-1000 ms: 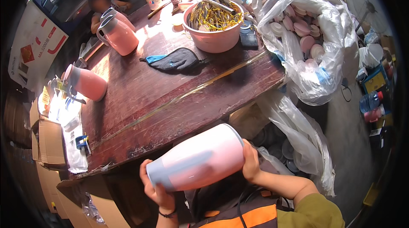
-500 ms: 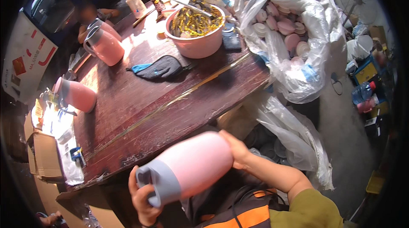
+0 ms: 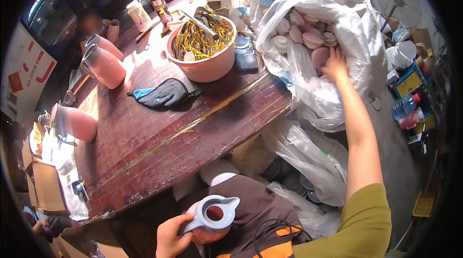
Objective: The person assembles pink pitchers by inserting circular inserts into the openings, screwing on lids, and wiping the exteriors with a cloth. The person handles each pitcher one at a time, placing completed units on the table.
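Jug, pink with a grey collar, is over the lap, its handle clamped in the curled left hand. Its long axis stands roughly upright, mouth up, spout toward the person's right. Well apart, the right hand reaches forward, fingers spread at pink lids inside a plastic bag beside the table; whether it grips one cannot be told.

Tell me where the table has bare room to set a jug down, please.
The table is bare between the dark mitt, leftmost pink jug and yellow strip, and between that strip and the near edge. Around the pink tub, it is crowded.
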`<state>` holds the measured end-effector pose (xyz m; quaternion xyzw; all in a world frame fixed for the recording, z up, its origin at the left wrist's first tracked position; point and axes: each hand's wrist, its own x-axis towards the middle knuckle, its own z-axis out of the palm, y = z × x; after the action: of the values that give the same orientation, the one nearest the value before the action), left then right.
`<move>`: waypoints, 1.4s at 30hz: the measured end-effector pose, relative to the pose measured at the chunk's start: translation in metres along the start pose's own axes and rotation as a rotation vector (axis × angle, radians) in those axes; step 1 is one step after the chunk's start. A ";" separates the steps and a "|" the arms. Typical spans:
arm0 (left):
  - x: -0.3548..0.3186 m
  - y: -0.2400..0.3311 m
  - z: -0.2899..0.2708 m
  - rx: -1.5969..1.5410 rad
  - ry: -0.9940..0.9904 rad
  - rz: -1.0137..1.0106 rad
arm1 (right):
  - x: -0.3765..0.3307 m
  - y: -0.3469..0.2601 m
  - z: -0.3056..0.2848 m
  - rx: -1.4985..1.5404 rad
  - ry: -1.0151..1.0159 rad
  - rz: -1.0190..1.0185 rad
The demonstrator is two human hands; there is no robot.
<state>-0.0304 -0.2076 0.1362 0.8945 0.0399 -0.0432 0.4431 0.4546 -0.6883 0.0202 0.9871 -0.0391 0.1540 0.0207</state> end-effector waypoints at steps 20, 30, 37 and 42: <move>0.003 -0.012 0.029 -0.188 0.096 -0.185 | -0.127 -0.133 -0.121 0.647 0.241 -0.535; -0.018 -0.019 0.028 -0.209 0.073 -0.129 | -0.375 -0.209 -0.122 1.518 -0.360 -0.788; -0.011 -0.007 0.040 -0.037 -0.012 0.060 | -0.350 -0.218 -0.176 1.142 -0.413 -1.004; 0.005 -0.041 0.027 -0.072 -0.038 0.217 | -0.348 -0.224 -0.173 1.282 -0.324 -1.484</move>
<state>-0.0306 -0.2042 0.0875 0.8762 -0.0643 -0.0104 0.4775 0.0910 -0.4310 0.0717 0.5949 0.6769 -0.0429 -0.4314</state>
